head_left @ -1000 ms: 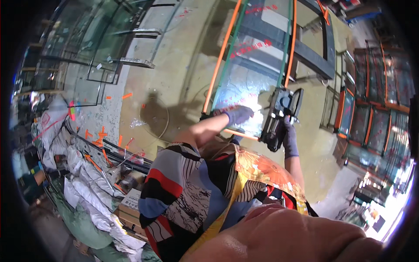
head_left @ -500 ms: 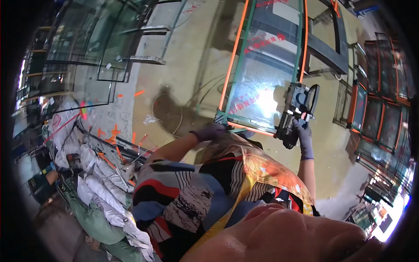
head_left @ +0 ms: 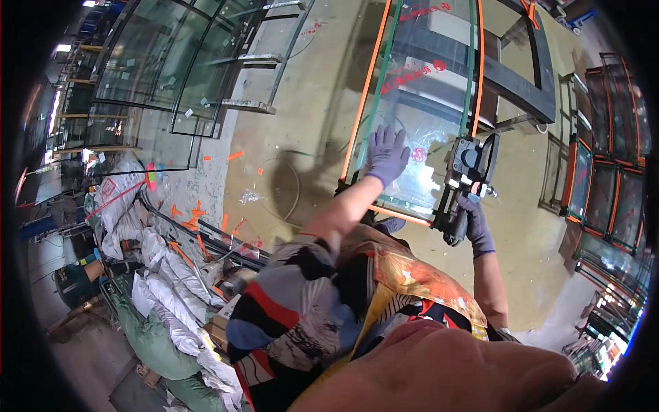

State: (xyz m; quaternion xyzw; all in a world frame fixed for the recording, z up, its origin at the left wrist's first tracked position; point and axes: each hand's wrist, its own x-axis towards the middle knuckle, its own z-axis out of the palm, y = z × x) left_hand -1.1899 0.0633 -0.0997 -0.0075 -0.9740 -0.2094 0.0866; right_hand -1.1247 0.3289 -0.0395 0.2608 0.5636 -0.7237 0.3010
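Observation:
A long glass panel (head_left: 427,113) with green edges and red print lies in front of me. An orange strap (head_left: 362,113) runs along its sides and near end. My left hand (head_left: 388,155), in a grey-purple glove, is over the near part of the panel with its fingers spread; it looks laid on the glass. At the panel's near right corner is a black strapping tool (head_left: 468,165). My right hand (head_left: 475,224), also gloved, is wrapped round its near end. The fingers on the tool's far side are partly hidden.
A dark frame (head_left: 516,82) supports the panel. Large glass sheets (head_left: 154,75) lean on racks at the left. More orange-edged panels (head_left: 607,192) stand at the right. White and green sacks (head_left: 165,302) and orange scraps (head_left: 195,214) lie on the floor at the left.
My left hand has left the panel's near left corner and moved forward and right over the glass, its fingers now spread. My right hand stays on the strapping tool.

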